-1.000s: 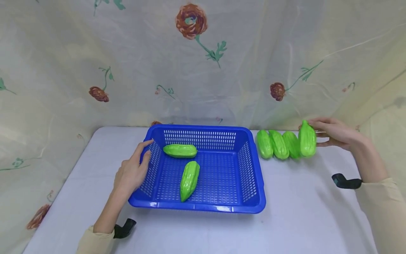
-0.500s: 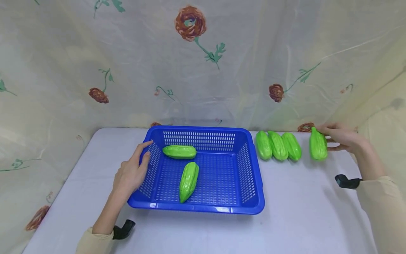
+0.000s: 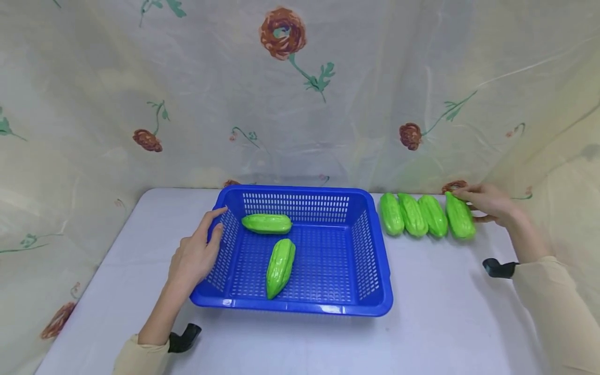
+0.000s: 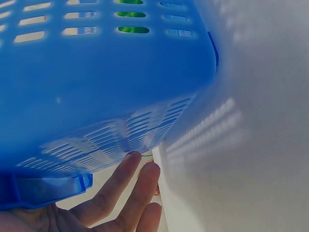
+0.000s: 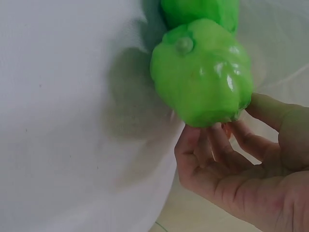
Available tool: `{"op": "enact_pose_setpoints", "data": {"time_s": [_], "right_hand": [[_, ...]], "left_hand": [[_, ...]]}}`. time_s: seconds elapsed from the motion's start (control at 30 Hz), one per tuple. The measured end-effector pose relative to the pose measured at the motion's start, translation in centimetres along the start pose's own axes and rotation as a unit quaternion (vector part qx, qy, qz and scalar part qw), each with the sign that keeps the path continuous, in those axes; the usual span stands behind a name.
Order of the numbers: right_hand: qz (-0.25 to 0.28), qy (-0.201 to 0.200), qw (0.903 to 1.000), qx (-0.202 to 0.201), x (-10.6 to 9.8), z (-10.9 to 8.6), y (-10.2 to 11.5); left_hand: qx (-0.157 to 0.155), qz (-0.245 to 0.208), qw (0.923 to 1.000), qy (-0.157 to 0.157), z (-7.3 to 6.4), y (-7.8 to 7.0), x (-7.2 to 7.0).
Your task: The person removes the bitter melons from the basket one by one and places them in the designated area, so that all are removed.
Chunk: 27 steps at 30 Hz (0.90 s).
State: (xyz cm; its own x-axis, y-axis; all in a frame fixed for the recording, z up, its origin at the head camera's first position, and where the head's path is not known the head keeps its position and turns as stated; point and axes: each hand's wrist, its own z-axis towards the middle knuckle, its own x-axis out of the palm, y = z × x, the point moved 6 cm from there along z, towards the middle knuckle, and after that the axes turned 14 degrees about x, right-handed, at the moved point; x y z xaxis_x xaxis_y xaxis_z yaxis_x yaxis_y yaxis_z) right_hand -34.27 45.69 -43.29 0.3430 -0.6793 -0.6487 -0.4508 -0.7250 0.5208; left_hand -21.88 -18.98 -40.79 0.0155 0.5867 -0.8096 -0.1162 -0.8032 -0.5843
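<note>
My left hand [image 3: 193,256] grips the left rim of a blue plastic basket [image 3: 290,308], thumb over the rim. In the left wrist view its fingers [image 4: 140,195] reach along the outside of the perforated wall. One glossy green ridged gourd [image 3: 267,223] lies crosswise inside the basket, and a second gourd [image 3: 280,268] points toward me. On the right, my right hand [image 3: 489,202] holds another gourd [image 3: 460,216] by its far end and right side, at the end of a row. The right wrist view shows thumb and fingers around this gourd [image 5: 203,72], close beside its neighbour.
Three more gourds [image 3: 413,215] lie side by side between the basket and the held one. A white-covered table [image 3: 431,312] carries everything. Behind it hangs a flower-patterned curtain [image 3: 356,125], close to the table's back edge.
My right hand has carried its gourd first rightward and down, then back left beside the row. The left hand and the basket have stayed in place.
</note>
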Motion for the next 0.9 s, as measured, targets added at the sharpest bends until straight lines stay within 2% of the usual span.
{"op": "enact_pose_setpoints", "data": {"time_s": [0.4,0.9], "right_hand": [[-0.012,-0.043,0.9990,0.003,0.9,0.2,0.8],[0.008,-0.048,0.9988,-0.001,1.0,-0.1,0.0]], "left_hand": [[0.006,-0.001,1.0000,-0.003,0.1,0.1,0.0],[0.006,0.000,1.0000,-0.002,0.0,0.0,-0.1]]}}
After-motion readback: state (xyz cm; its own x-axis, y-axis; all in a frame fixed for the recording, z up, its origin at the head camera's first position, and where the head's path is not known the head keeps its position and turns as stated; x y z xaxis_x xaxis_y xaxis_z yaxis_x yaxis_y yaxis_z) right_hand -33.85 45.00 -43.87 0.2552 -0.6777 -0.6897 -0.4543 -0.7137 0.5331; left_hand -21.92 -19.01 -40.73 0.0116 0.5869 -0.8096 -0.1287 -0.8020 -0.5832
